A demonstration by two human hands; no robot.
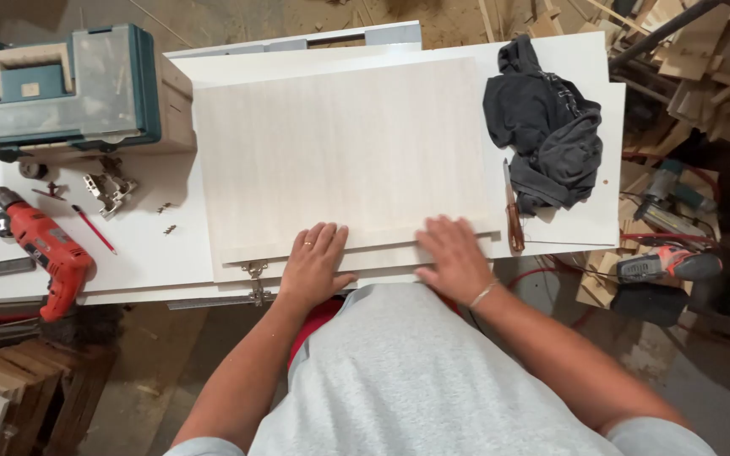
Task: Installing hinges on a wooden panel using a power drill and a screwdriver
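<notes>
A pale wood-grain panel (340, 152) lies flat across the middle of the white bench (145, 245), its near edge running along the bench's near edge. Both hands rest flat on that near edge, fingers spread and gripping nothing: the left hand (314, 263) beside a metal hinge (254, 272) fitted to the panel's near left corner, the right hand (454, 257) toward its near right corner. Just right of the panel lies a brown-handled tool (513, 215), with a crumpled dark garment (547, 131) beyond it at the bench's far right corner. At the left end sit a red power drill (44, 249), a red pencil (95, 230), loose hinges (110, 190) and a teal tool case (61, 89).
</notes>
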